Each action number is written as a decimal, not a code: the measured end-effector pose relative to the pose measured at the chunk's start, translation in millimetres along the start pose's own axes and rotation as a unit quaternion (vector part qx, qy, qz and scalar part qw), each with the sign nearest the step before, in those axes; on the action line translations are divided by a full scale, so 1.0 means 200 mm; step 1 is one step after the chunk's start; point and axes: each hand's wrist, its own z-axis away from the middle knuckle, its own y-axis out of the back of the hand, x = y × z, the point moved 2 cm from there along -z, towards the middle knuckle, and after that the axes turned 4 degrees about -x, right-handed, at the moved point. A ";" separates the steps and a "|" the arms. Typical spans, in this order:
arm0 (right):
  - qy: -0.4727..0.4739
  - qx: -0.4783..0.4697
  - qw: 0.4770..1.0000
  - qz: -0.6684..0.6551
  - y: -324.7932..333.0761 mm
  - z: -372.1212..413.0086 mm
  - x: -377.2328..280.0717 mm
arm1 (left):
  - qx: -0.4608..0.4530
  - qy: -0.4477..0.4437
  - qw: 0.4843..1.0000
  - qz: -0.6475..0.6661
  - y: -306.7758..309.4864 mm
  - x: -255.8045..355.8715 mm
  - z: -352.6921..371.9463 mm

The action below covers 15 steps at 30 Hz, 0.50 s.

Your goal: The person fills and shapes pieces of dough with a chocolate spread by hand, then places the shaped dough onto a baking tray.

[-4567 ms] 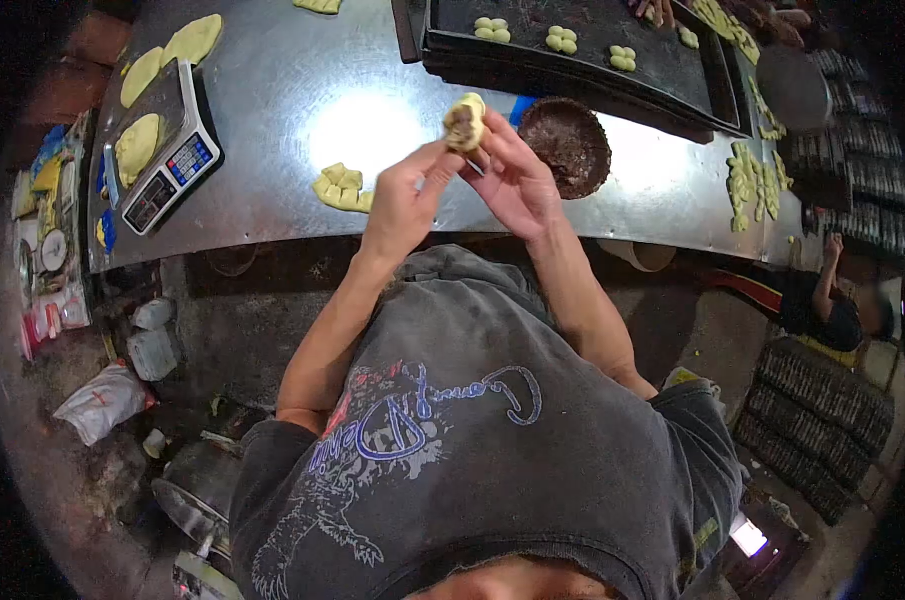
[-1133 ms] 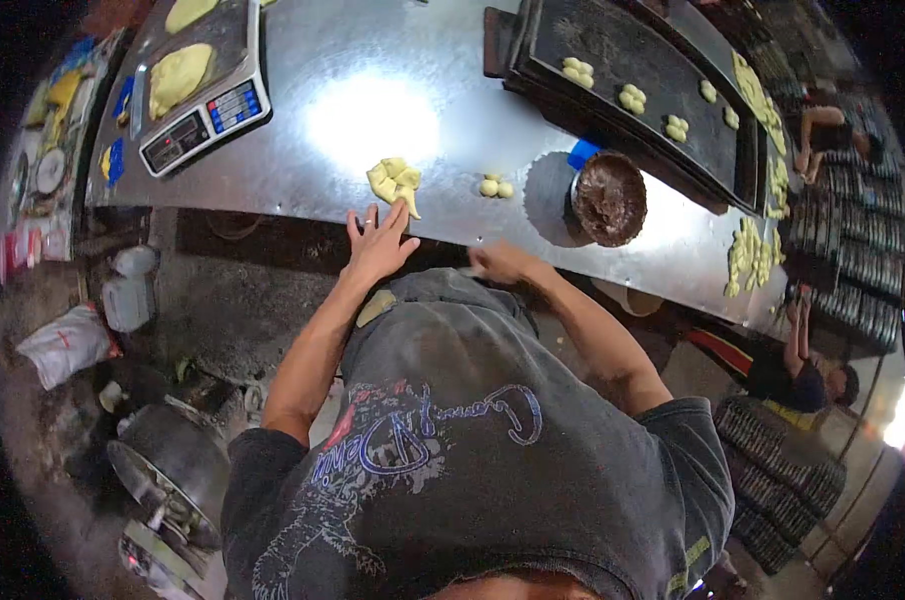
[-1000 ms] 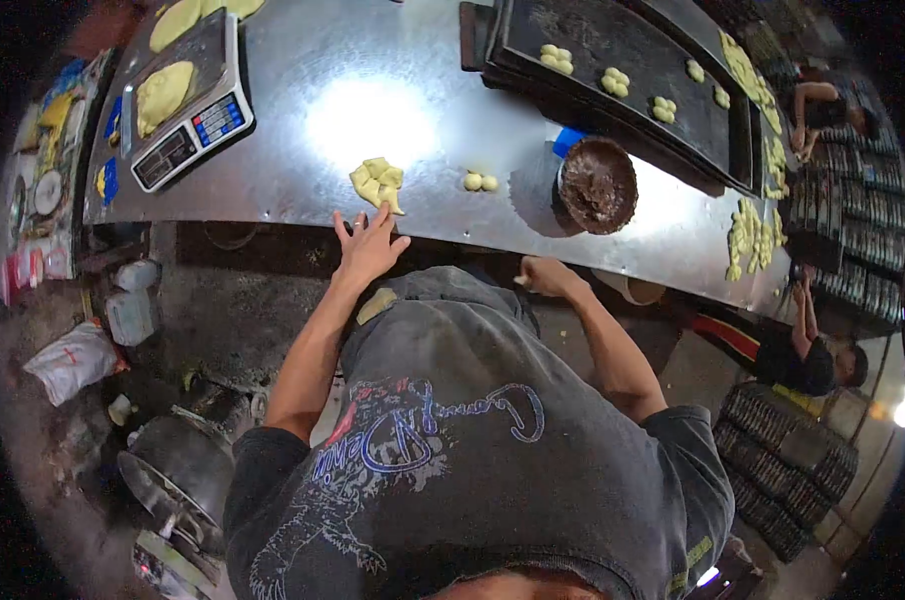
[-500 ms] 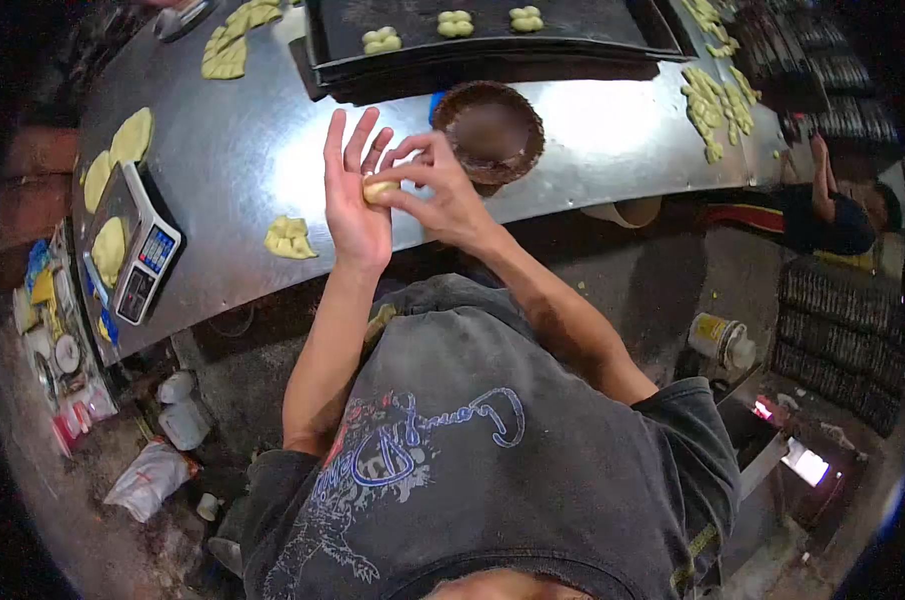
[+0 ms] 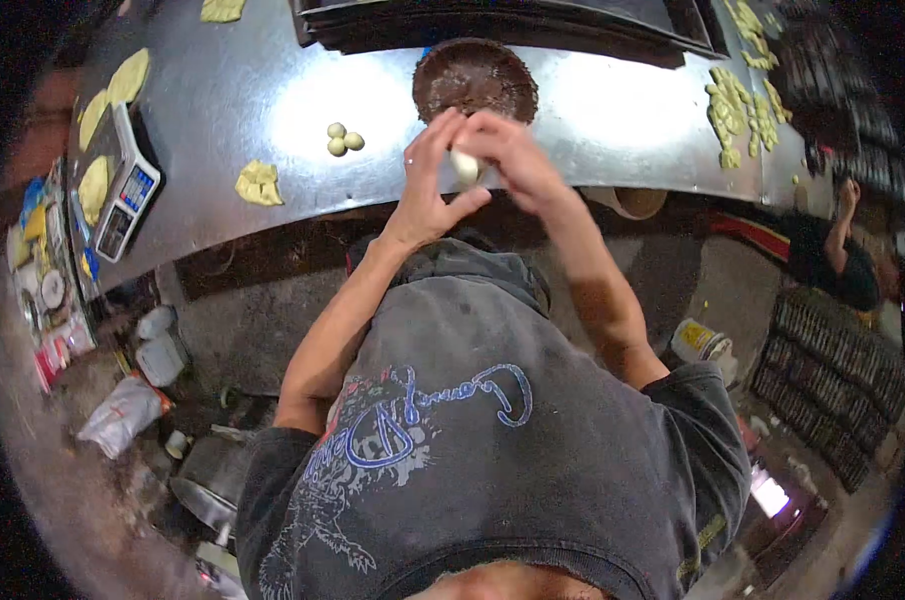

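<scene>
While the left hand [image 5: 428, 190] lay open under a pinched bit of dough half a second ago, both hands now meet higher up, over the near edge of the steel table [image 5: 223, 100]. Left: fingers bent and bunched, thumb spread apart from them. Right hand [image 5: 513, 155]: motion-blurred, fingers curled against a pale dough piece [image 5: 466, 166], which sits between the two hands; cannot tell whether they are clamped on it. Three dough balls [image 5: 342, 141] now show to the left of the hands, on a spot the left hand covered in the previous frame. Cut dough [image 5: 261, 184] lies further left, near the table edge.

Containers: a round bowl [image 5: 473, 70] has brown paste on its inside; fingertips overlap its near rim in view. A dark tray [image 5: 533, 25] is cut off by the upper border, so its contents cannot be read. A tub [image 5: 700, 340] stands on the floor at right; contents not legible.

Surroundings: a digital scale [image 5: 130, 203] at left bears a flat dough slab [image 5: 95, 190]. Twisted dough strips [image 5: 730, 115] lie at the table's right end, well apart from the hands.
</scene>
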 end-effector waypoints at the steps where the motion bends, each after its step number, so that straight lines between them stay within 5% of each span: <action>1: 0.034 0.024 0.991 0.131 0.06 -0.03 -0.10 | 0.025 0.077 0.994 0.074 0.01 -0.03 0.03; 4: 0.108 0.193 0.871 0.440 0.29 -0.23 -0.12 | 0.062 0.260 0.935 0.233 0.14 -0.05 0.06; 6: 0.108 0.259 0.789 0.547 0.42 -0.34 -0.02 | 0.127 0.305 0.914 0.233 0.25 -0.05 0.11; 10: 0.280 0.276 0.609 0.688 0.42 -0.39 0.24 | 0.230 0.298 0.904 0.204 0.40 -0.03 0.24; 11: 0.276 0.268 0.611 0.692 0.42 -0.39 0.27 | 0.253 0.300 0.896 0.207 0.43 -0.02 0.27; 14: 0.033 0.225 0.784 0.578 0.35 -0.36 0.11 | 0.297 0.303 0.879 0.216 0.50 0.01 0.33; 15: 0.043 0.227 0.856 0.462 0.37 -0.38 0.11 | 0.302 0.307 0.875 0.223 0.52 0.02 0.34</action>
